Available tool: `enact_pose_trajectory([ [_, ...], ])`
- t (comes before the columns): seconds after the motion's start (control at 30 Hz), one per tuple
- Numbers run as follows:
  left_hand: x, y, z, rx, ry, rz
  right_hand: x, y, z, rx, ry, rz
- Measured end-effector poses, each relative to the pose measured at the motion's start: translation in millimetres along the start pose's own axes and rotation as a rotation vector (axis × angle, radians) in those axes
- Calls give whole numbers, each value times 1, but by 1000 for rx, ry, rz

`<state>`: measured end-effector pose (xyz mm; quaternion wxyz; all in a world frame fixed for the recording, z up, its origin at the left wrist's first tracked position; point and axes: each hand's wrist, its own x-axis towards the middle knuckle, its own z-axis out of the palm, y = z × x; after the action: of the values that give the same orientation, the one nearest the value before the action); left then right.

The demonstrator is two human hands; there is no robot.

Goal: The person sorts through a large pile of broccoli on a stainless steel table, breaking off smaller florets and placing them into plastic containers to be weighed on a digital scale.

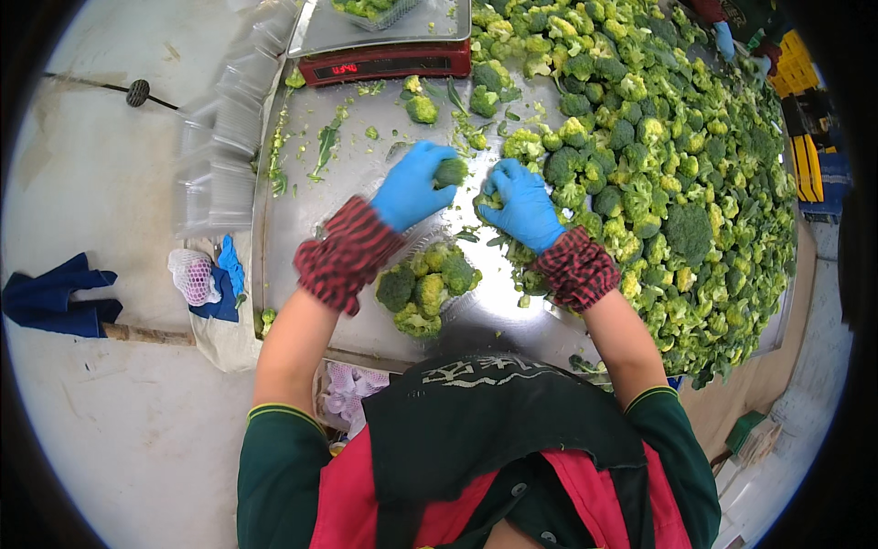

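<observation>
My left hand [414, 187], in a blue glove, holds a broccoli floret [450, 172] between thumb and fingers above the metal table. To its right, my right hand [523, 206], gloved the same way, has its fingers closed around a green floret [488, 201] at the edge of the broccoli pile [638, 171]. Nearer my body, a clear plastic tray holding several broccoli florets [431, 291] sits on the table. A red digital scale [391, 63] stands at the far side, with another clear tray of broccoli [374, 9] on its metal pan.
Stacked clear plastic trays [223, 165] line the left side. Leaf scraps [328, 141] and loose florets [421, 108] lie on the metal table [295, 226]. A co-worker's gloved hand [724, 41] shows at the upper right. Foam netting [194, 276] lies at the left.
</observation>
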<state>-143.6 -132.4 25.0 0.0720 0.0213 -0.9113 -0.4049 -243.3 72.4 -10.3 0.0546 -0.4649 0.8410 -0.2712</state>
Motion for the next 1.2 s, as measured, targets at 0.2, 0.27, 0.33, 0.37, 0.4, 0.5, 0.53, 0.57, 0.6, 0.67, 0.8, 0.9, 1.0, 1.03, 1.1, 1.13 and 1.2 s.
enact_pose_trajectory([
  [0.2,-109,46,-28,-152,-104,-200,-11,-57,-32,614,-80,18],
  [0.27,-133,43,-15,-136,-85,-221,-18,-62,-21,813,-132,21],
  [0.33,-146,42,-3,-67,-3,-185,-23,-68,-19,940,-234,125],
  [0.37,-151,41,1,28,68,-172,-28,-71,-22,957,-264,177],
  [0.4,-148,49,5,116,140,-156,-32,-72,-25,966,-293,233],
  [0.5,-151,63,12,325,88,-3,-44,-71,-19,1137,-208,303],
  [0.53,-160,60,22,407,16,82,-46,-70,-17,1119,-174,341],
  [0.57,-168,60,33,489,-58,166,-47,-68,-20,1109,-207,386],
  [0.6,-171,67,42,455,-32,195,-48,-67,-27,1100,-233,436],
  [0.67,-195,59,68,410,-94,210,-52,-66,-29,1066,-256,458],
  [0.8,-194,58,65,270,-205,188,-60,-62,-15,809,-129,221],
  [0.9,-192,61,50,182,-189,245,-60,-83,-16,699,-62,24],
  [1.0,-201,65,37,67,96,168,-58,-114,-28,442,-99,-180],
  [1.03,-207,66,34,28,229,112,-60,-116,-24,346,-76,-298],
  [1.1,-209,68,35,46,368,26,-71,-116,-13,261,-25,-416],
  [1.13,-202,73,36,80,390,17,-74,-115,-6,220,0,-477],
  [1.2,-198,71,40,201,316,-15,-72,-106,-2,334,-98,-377],
])
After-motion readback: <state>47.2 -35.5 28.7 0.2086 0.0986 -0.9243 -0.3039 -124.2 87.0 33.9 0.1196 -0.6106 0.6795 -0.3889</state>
